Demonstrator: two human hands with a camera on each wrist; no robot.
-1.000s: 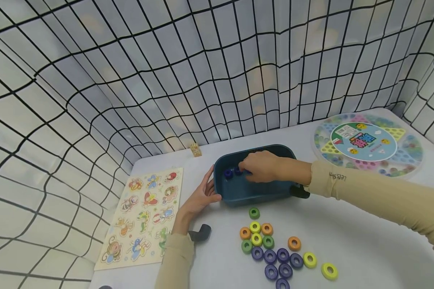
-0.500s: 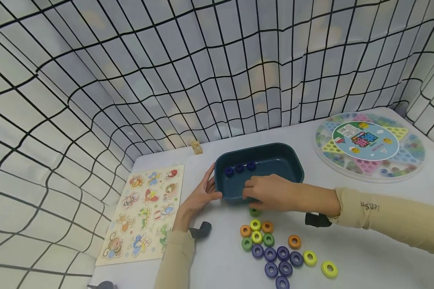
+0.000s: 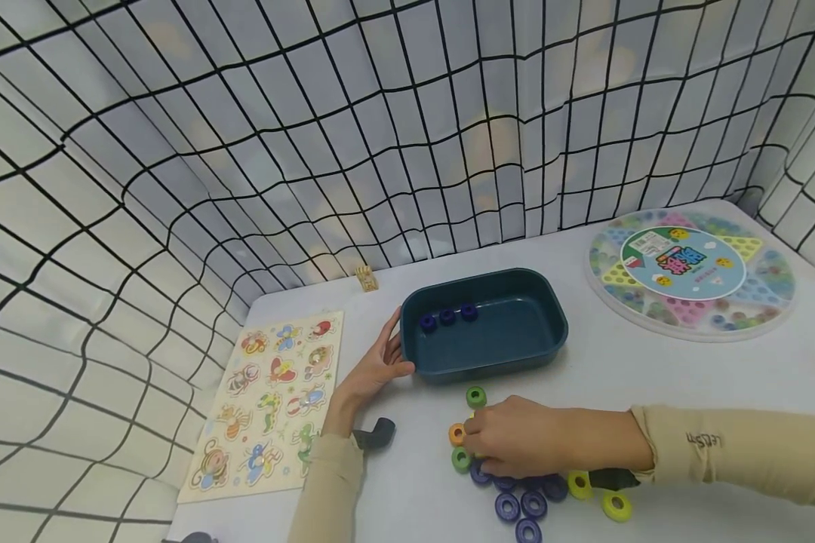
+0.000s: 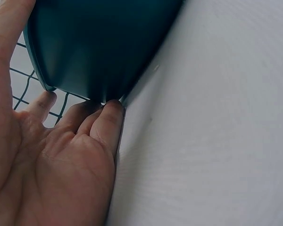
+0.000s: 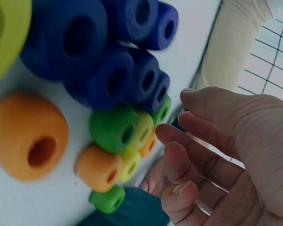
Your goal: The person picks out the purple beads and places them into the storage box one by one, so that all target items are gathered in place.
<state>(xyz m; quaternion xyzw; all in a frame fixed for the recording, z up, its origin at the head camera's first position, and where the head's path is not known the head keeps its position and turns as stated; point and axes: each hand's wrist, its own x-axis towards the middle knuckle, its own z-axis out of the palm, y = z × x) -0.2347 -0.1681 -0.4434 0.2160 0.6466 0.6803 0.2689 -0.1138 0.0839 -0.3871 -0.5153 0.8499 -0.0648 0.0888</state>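
A dark teal plastic tray (image 3: pixel 485 371) stands on the white table, with three dark blue ring beads (image 3: pixel 447 317) lined up along its back left. My left hand (image 3: pixel 370 377) rests against the tray's left end, thumb by the near corner; the left wrist view has its fingertips touching the tray wall (image 4: pixel 99 47). Over the loose ring beads in front of the tray, my right hand (image 3: pixel 523 439) reaches down and hides several. From the right wrist, its loosely bent fingers (image 5: pixel 207 165) hold nothing, right beside blue beads (image 5: pixel 148 80) and a green bead (image 5: pixel 115 129).
Yellow beads (image 3: pixel 616 506) and purple-blue beads (image 3: pixel 507 507) lie nearest me. An insect-picture board (image 3: pixel 272 407) is at left, a round game board (image 3: pixel 693 271) at back right. A small yellowish piece (image 3: pixel 366 278) sits by the black netting (image 3: pixel 448 188) behind.
My right hand has left the tray and come toward me, over the loose beads. A third blue bead now shows in the tray's row. My left hand has stayed at the tray.
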